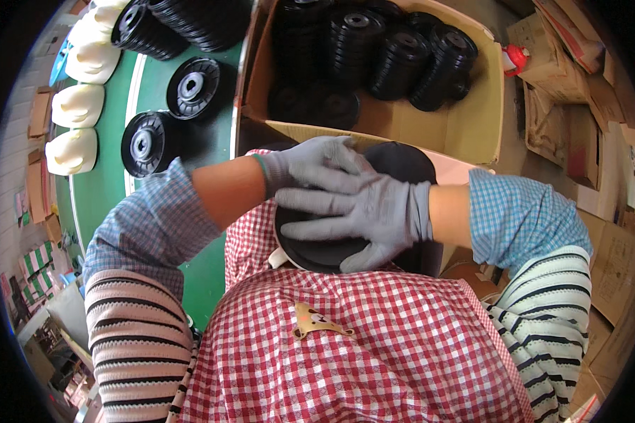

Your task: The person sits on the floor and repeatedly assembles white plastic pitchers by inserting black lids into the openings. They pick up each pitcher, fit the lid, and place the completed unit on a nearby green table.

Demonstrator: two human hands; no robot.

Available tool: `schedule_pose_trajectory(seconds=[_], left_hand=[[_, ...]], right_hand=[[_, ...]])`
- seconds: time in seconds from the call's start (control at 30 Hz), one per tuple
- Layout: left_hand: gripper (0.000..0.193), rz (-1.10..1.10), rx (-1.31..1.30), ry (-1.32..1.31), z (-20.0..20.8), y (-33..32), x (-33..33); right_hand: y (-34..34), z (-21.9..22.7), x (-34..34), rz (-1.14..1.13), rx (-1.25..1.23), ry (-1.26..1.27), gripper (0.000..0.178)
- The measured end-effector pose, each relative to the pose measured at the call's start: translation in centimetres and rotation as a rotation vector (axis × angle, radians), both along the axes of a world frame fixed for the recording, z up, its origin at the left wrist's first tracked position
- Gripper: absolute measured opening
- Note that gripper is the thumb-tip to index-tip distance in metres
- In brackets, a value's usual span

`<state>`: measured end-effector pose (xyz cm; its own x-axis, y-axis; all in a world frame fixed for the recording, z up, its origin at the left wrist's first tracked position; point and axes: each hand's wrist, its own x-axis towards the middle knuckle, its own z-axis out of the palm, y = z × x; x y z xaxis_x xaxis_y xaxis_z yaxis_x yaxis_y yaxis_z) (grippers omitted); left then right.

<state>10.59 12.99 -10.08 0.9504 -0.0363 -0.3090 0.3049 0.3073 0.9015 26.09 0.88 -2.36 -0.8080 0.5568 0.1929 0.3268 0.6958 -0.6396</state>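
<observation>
On my lap lies a round black piece (317, 252), largely covered by my hands, with a bit of a white part (279, 258) showing at its near left edge. My right hand (370, 211), in a grey glove, rests flat across the black piece with its fingers spread toward the left. My left hand (314, 163), gloved the same way, reaches over the far side of the piece, fingers stretched to the right and partly behind the right hand. What lies under the palms is hidden. Dark material (401, 161) shows just beyond the hands.
Beyond my lap stands a cardboard box (466, 137) with several stacks of ribbed black discs (356, 46). On the green table (106, 187) to the left lie loose black discs (146, 144), more stacked discs (148, 32) and white curved parts (73, 150). Cardboard cartons (554, 63) fill the right side.
</observation>
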Motion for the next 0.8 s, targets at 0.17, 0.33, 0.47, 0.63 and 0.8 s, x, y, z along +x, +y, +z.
schedule_pose_trajectory(seconds=[0.17,0.33,0.47,0.63,0.8], left_hand=[[0.019,-0.099,0.727,-0.332,3.4,1.3,0.7],[0.024,0.065,1.137,-0.218,3.2,0.3,-6.6],[0.034,0.511,0.154,0.013,7.1,-5.8,-10.1],[0.052,0.706,-0.123,0.391,5.2,-8.8,-18.2],[0.054,0.783,-0.790,-0.132,8.4,-12.3,-19.0]], right_hand=[[-0.8,2.1,-0.4,-0.179,-0.105,-0.003,0.085],[2.1,-1.2,2.6,-0.488,-0.550,0.186,0.078],[0.6,-0.2,2.3,-0.359,-1.187,0.315,0.064],[-2.4,10.4,0.8,-0.721,-0.757,0.159,0.066],[1.2,15.3,-2.1,-0.129,0.086,0.261,0.064]])
